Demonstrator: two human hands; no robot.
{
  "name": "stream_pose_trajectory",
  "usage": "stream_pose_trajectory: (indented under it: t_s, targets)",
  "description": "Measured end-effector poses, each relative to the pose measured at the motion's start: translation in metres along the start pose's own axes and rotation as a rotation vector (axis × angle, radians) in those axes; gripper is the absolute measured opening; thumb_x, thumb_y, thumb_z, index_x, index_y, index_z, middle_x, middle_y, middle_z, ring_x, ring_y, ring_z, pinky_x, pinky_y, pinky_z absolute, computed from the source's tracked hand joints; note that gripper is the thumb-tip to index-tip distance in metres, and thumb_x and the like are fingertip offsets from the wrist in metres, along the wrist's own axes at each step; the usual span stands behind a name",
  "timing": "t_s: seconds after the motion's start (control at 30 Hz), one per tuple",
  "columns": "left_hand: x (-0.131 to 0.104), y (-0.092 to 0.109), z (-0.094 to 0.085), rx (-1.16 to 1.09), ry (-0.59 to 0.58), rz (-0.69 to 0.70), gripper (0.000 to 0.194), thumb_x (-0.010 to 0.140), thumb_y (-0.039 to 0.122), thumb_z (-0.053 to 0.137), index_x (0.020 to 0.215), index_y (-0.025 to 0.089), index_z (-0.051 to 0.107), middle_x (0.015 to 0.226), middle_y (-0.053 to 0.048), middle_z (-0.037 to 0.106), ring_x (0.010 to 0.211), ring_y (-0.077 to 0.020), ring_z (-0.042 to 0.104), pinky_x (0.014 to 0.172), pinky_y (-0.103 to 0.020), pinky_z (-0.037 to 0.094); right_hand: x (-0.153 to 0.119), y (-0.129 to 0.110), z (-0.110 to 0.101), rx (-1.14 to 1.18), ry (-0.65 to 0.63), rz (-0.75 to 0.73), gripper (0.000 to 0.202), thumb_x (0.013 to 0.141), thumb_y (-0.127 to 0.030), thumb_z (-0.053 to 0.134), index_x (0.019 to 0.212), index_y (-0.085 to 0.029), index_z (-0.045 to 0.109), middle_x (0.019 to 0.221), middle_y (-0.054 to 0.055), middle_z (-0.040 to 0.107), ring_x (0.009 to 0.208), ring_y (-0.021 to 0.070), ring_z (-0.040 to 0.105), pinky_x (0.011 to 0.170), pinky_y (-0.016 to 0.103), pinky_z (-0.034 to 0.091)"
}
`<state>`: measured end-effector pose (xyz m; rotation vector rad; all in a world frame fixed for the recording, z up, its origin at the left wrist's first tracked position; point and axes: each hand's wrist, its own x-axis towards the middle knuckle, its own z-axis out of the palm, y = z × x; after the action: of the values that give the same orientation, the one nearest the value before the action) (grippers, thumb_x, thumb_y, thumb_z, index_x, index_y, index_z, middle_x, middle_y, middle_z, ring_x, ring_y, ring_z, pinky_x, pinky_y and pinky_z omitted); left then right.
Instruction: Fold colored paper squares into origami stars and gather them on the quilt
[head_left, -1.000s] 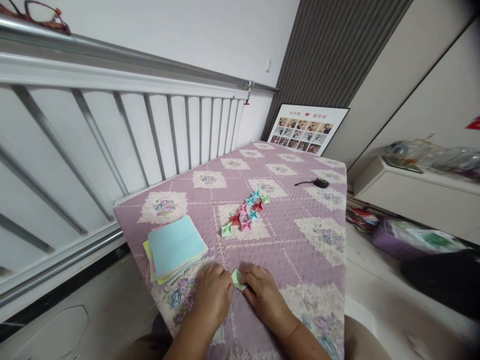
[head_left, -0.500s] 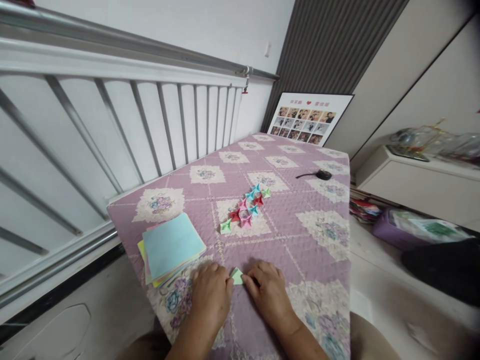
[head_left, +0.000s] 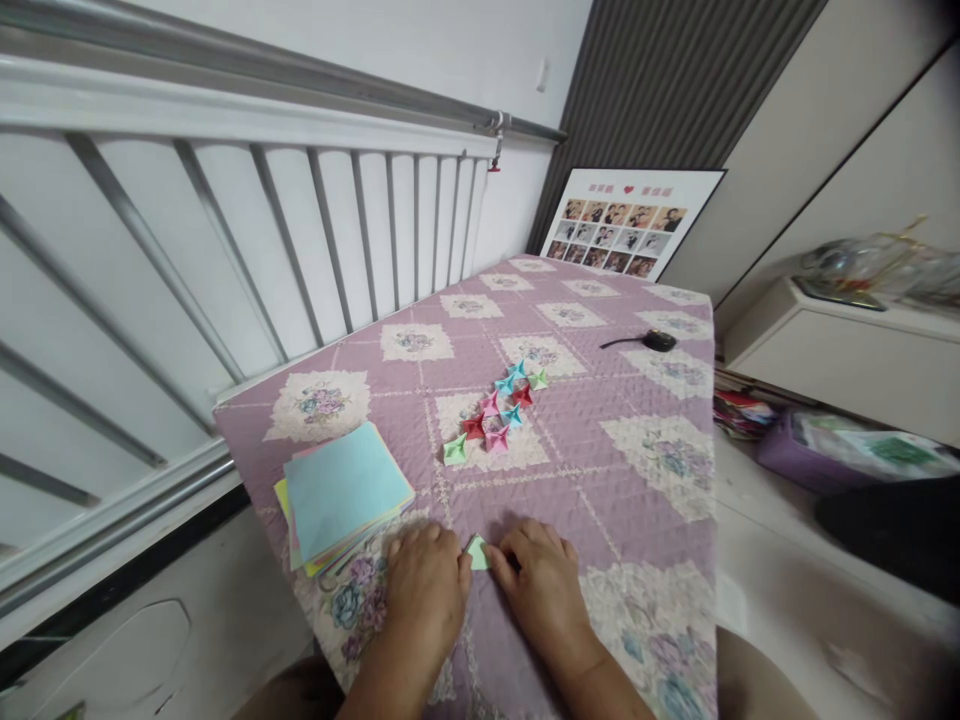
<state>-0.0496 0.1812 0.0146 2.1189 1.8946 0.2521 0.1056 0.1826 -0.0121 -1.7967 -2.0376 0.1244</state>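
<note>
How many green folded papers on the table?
3: one green paper between the left hand and right hand, a near piece at the front end of the colorful group, a far piece at its far right. Others could be hidden under the hands.

Head camera (only view), close above the table (head_left: 577, 430), facing forward and down, photo board (head_left: 617, 214) far off.
</note>
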Motion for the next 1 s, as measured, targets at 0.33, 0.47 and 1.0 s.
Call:
stream_pose_trajectory:
  t_s: [0.33, 0.47, 1.0]
  targets:
    - [0.0014, -0.0004, -0.0019, 0.016, -0.043, 0.003, 0.016, 0.089, 0.028, 0.05, 0.085, 0.02, 0.063, 0.093, -0.005, 0.065, 0.093, -0.0255, 0.057, 0.08, -0.039, 0.034, 0.0001, -0.0004, 0.0014, -0.033, 0.009, 0.012, 0.02, 0.081, -0.032, 0.064, 0.065, -0.022, 0.058, 0.075, 0.001, 0.058, 0.079, 0.0198, 0.051, 0.071, 0.032, 0.03]
    - [0.0006, -0.0031, 0.0005, -0.017, -0.039, -0.005, 0.012, 0.088, 0.027, 0.052, 0.088, 0.02, 0.062, 0.093, -0.005, 0.064, 0.094, -0.0247, 0.056, 0.082, -0.038, 0.033, 0.0005, -0.0006, 0.0013, -0.04, 0.001, 0.013, 0.02, 0.081, -0.032, 0.064, 0.065, -0.022, 0.057, 0.075, 0.002, 0.058, 0.078, 0.0202, 0.051, 0.07, 0.032, 0.03]
    - [0.0017, -0.0078, 0.0007, -0.085, -0.066, 0.227, 0.034, 0.092, 0.018, 0.04, 0.108, 0.037, 0.063, 0.108, -0.002, 0.059, 0.099, -0.022, 0.049, 0.081, -0.037, 0.033, 0.0016, -0.0017, -0.0002, -0.054, 0.006, 0.053, 0.022, 0.08, -0.036, 0.066, 0.065, -0.022, 0.058, 0.076, 0.002, 0.058, 0.08, 0.022, 0.051, 0.07, 0.033, 0.032]
